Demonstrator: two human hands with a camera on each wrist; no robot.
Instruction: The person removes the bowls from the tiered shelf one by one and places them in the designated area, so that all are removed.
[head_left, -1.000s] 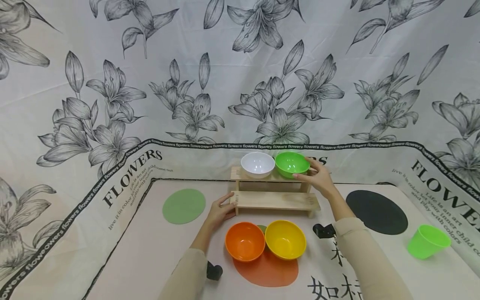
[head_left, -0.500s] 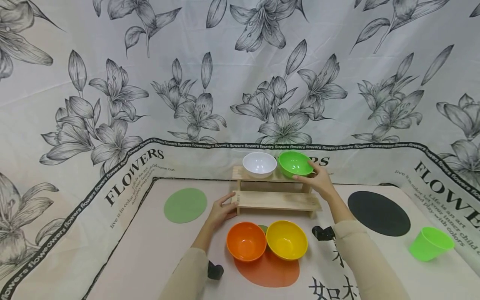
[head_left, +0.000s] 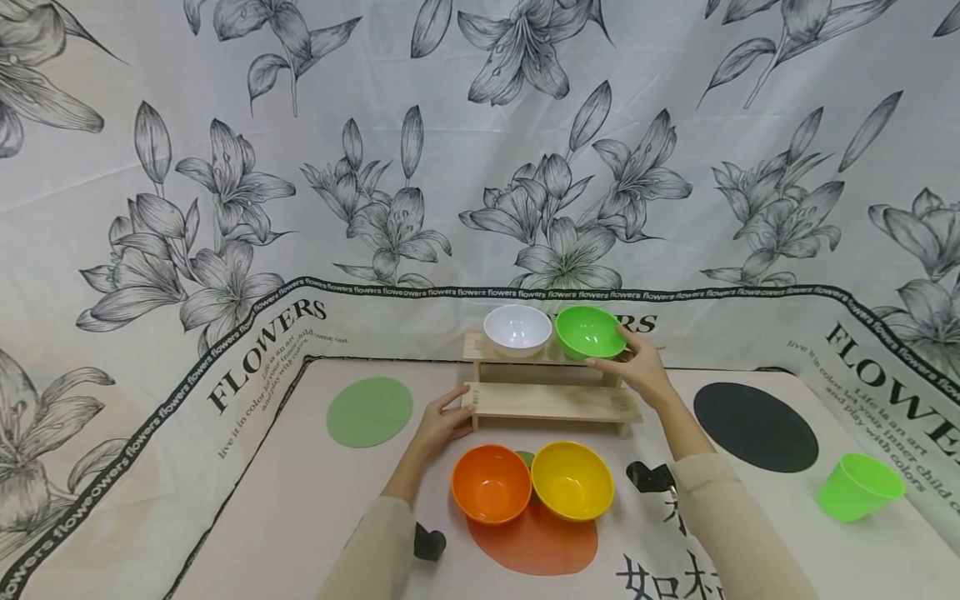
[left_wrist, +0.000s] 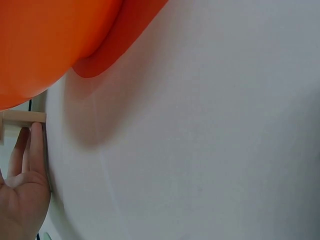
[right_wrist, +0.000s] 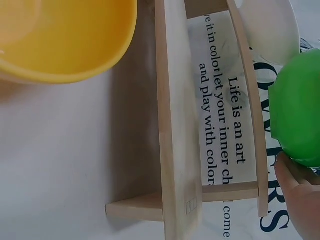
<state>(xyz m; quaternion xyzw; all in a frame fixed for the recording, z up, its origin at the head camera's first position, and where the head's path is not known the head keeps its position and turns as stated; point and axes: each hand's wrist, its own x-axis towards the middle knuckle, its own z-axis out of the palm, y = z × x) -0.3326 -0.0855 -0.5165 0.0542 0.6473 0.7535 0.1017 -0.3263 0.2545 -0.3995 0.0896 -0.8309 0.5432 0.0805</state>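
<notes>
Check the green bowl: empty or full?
Empty: the head view looks into the green bowl, and its inside shows bare and glossy; the right hand holds it by the side.

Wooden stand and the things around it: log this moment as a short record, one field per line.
Left hand: touches the left end of the lower shelf
Right hand: holds the green bowl by its right side
Green bowl: over the upper shelf, contact unclear
White bowl: on upper shelf, left of green bowl
Orange bowl, yellow bowl: side by side before the stand
Green cup: far right
</notes>
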